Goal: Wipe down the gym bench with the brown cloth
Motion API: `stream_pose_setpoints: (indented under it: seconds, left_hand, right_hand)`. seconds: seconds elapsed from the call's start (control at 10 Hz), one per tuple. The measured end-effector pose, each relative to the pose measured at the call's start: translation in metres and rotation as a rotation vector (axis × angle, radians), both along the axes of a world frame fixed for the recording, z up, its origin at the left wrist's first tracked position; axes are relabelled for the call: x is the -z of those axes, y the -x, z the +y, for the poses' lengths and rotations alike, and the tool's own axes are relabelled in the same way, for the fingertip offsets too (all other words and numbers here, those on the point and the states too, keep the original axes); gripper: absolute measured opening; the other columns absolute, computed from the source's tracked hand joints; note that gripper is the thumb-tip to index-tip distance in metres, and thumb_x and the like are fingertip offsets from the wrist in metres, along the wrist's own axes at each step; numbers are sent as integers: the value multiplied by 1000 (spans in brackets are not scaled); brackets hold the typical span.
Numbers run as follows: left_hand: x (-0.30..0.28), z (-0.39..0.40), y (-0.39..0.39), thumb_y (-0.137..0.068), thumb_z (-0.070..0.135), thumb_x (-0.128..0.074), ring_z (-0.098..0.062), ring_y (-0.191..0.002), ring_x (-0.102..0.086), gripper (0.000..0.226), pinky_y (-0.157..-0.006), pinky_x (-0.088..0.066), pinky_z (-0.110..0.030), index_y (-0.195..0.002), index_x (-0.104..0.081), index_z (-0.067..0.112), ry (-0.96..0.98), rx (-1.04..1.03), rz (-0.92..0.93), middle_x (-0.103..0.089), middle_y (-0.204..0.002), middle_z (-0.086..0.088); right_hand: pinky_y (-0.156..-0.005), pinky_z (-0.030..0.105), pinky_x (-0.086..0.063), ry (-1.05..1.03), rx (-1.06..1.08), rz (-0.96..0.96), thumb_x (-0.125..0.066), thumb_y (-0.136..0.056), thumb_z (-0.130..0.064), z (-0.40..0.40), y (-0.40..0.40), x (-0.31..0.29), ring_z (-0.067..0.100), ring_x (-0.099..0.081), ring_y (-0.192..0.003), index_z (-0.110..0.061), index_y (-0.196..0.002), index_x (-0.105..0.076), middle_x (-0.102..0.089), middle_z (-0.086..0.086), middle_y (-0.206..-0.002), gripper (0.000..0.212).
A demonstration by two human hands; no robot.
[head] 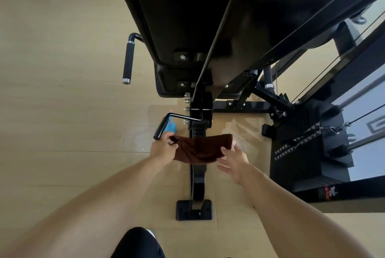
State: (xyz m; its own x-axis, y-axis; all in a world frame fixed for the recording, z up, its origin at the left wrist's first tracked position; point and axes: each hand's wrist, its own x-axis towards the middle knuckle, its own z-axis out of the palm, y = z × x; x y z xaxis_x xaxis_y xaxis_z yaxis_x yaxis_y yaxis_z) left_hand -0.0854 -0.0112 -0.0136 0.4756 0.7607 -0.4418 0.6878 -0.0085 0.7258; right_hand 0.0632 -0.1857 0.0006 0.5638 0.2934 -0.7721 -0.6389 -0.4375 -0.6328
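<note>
I look down on a pale wooden plank floor [62,112] that fills the left half of the view. The black padded gym bench [187,18] rises from the top middle, its long dark pad slanting away from me, with a black steel frame [198,174] running down from under it to a flat foot plate near the bottom middle. To the right of the bench stands a black weight-stack machine [308,143] with thin cables. A black foam-gripped handle bar [128,59] sticks out at the bench's left edge, and a smaller black crank handle [161,127] projects from the frame lower down. Just behind that crank sits a small blue object [171,127], which I cannot identify.

The brown terry cloth [202,148] hangs stretched across the frame below the pad's lower end, held between both of my hands. My left hand [163,149] has its fingers closed tight on the cloth's left corner, right beside the crank handle. My right hand [234,161] has its fingers spread loosely, the palm open; the thumb and fingertips touch the cloth's right end, and I cannot tell whether they truly pinch it.
</note>
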Motion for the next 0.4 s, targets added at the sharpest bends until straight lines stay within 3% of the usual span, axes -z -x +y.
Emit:
stream_pose_setpoints:
  seconds: [0.1, 0.2, 0.3, 0.4]
  left_hand:
    - [-5, -3, 2, -92, 16, -66, -27, -126, -56, 59, -94, -44, -28, -147, -43, 21, 11, 40, 100, -52, -144, -6]
    - [-19, -11, 13, -92, 18, -66, -26, -135, -48, 66, -101, -42, -32, -152, -37, 16, 48, 78, 166, -47, -150, -7]
    - [-38, -17, 18, -90, 20, -68, -26, -134, -49, 66, -105, -45, -36, -150, -40, 14, 99, 63, 172, -50, -148, -8]
    - [-71, -30, 19, -89, 22, -68, -26, -135, -48, 67, -110, -42, -39, -149, -41, 13, 117, 56, 160, -49, -149, -9]
  right_hand:
    - [-99, 47, -56, 74, -85, 29, -54, -103, -11, -2, 6, -12, 28, -66, -111, -27, -153, -39, -59, -3, -97, 54]
    - [-90, 41, -59, 86, -74, 63, -40, -107, -8, -13, 14, -23, 25, -66, -101, -16, -155, -38, -61, 0, -108, 48]
    - [-87, 39, -60, 106, -69, 62, -39, -108, -11, -26, 20, -42, 22, -67, -92, -15, -146, -51, -63, -4, -96, 40]
    - [-91, 42, -60, 116, -82, 34, -47, -106, -16, -39, 25, -72, 23, -69, -94, -15, -136, -60, -63, -3, -97, 32]
